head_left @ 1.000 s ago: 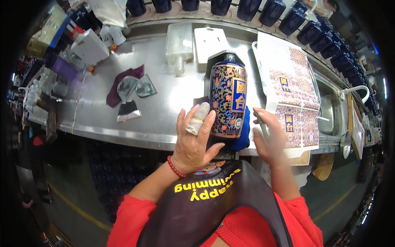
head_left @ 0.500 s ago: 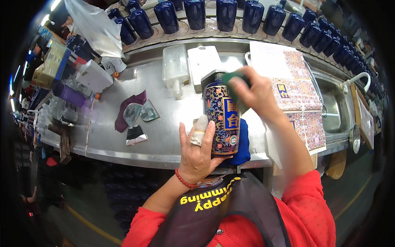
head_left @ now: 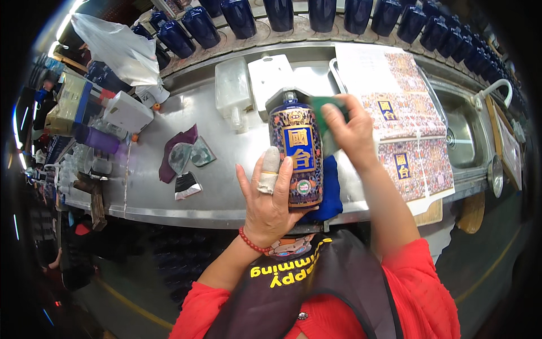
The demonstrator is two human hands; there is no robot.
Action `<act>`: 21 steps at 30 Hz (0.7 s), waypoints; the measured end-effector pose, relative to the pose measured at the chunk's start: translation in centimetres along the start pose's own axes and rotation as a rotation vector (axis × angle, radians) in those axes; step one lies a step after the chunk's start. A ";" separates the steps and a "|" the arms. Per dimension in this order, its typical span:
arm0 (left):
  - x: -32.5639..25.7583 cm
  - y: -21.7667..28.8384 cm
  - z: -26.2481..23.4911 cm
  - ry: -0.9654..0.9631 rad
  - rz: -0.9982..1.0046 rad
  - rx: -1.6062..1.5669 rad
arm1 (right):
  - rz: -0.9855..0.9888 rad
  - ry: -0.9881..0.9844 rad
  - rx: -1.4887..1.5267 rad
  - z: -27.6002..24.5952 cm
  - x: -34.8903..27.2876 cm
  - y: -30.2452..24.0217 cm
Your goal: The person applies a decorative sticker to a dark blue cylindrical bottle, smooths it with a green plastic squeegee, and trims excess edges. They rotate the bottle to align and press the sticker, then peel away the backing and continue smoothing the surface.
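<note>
A dark blue bottle (head_left: 297,179) wrapped in a flowered label with a blue and gold panel lies in front of me, its neck pointing away. My left hand (head_left: 270,199) cups its lower left side and base. One finger wears a whitish cloth cover (head_left: 270,170) held by a yellow band. At the bottle's upper right, my right hand (head_left: 351,129) grips a flat green pad (head_left: 325,111) against or close to its shoulder; whether they touch I cannot tell. Beyond the bottle's neck, part of a grey angular support (head_left: 276,101) shows. A blue cloth (head_left: 328,198) lies beside the base.
Flowered label sheets (head_left: 415,121) lie to the right, before a metal sink (head_left: 466,141). Left of the bottle are purple and grey scraps (head_left: 179,151). A clear bottle-shaped block (head_left: 232,87) and a white box (head_left: 270,76) stand behind. Several blue bottles (head_left: 280,14) line a curved conveyor (head_left: 265,42).
The bottle has rolled so its blue panel faces up more centrally. My right hand and the green pad have shifted slightly to the right of its shoulder. My left hand still supports it.
</note>
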State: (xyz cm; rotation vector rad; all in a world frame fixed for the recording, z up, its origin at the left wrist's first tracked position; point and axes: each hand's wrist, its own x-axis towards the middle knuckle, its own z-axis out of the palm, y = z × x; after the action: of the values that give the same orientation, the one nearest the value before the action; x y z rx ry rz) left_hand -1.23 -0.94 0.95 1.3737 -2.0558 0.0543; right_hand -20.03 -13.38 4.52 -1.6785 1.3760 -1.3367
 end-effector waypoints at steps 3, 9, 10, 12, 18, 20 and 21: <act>-0.7 -0.8 0.3 0.003 -0.024 -0.083 | 0.169 0.046 0.338 0.1 -1.3 0.1; -1.6 -1.7 0.6 -0.027 -0.021 -0.102 | 0.227 0.100 0.187 -0.1 -2.1 0.1; -1.5 -1.6 0.6 -0.026 -0.028 -0.121 | 0.191 -0.010 0.382 -0.1 -2.4 -0.1; -1.2 -1.2 0.2 -0.033 -0.034 -0.144 | -0.039 -0.022 0.182 0.3 -1.5 -0.5; -0.2 0.4 -0.5 -0.029 -0.006 -0.030 | -0.122 -0.113 -0.061 1.4 2.4 -1.7; 0.0 0.3 -0.4 -0.026 0.016 0.001 | -0.150 -0.160 -0.087 1.3 3.1 -1.7; 0.0 0.1 -0.4 -0.031 0.023 0.006 | 0.002 -0.100 -0.054 1.0 3.2 -1.5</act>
State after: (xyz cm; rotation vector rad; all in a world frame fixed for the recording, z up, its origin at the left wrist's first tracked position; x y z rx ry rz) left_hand -1.13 -0.74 1.31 1.3620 -2.0991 0.0492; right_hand -18.65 -16.14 6.55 -1.7543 1.3661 -1.2071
